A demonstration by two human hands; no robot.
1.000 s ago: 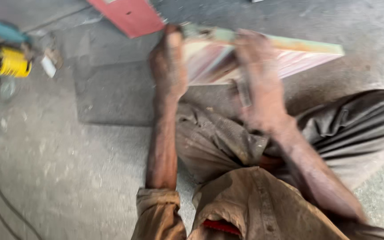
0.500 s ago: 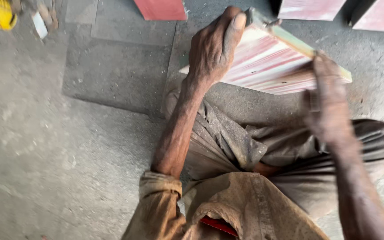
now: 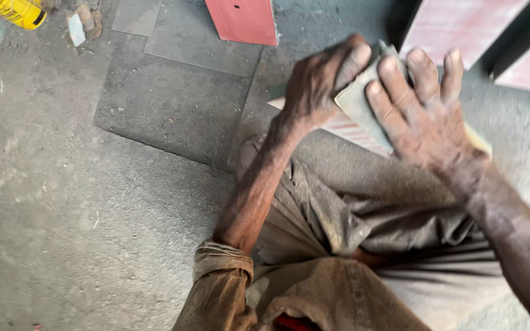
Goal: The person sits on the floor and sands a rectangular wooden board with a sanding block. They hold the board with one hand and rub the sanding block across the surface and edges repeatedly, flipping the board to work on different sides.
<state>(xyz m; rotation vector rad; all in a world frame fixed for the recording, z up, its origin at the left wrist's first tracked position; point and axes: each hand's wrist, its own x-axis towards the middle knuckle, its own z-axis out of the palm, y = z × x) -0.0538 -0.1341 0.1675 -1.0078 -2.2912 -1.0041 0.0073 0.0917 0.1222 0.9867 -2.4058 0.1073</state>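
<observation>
Right hand point(image 3: 427, 116) shifted onto tile point(image 3: 354, 132) beside left hand point(image 3: 320, 83) | tile mostly hidden, blurred | both hands gripping tile

Rough grey workshop floor point(image 3: 62, 202), dusty and scuffed, in soft even light.

A darker square slab point(image 3: 173, 104) is set into the concrete, its edges plain against the paler ground. At the far side a red board point(image 3: 243, 21) leans or lies, pink panels point(image 3: 461, 27) stand to its right with dark gaps between them, and a yellow can point(image 3: 16, 11) lies in the far left corner beside small scraps point(image 3: 81, 24).
</observation>
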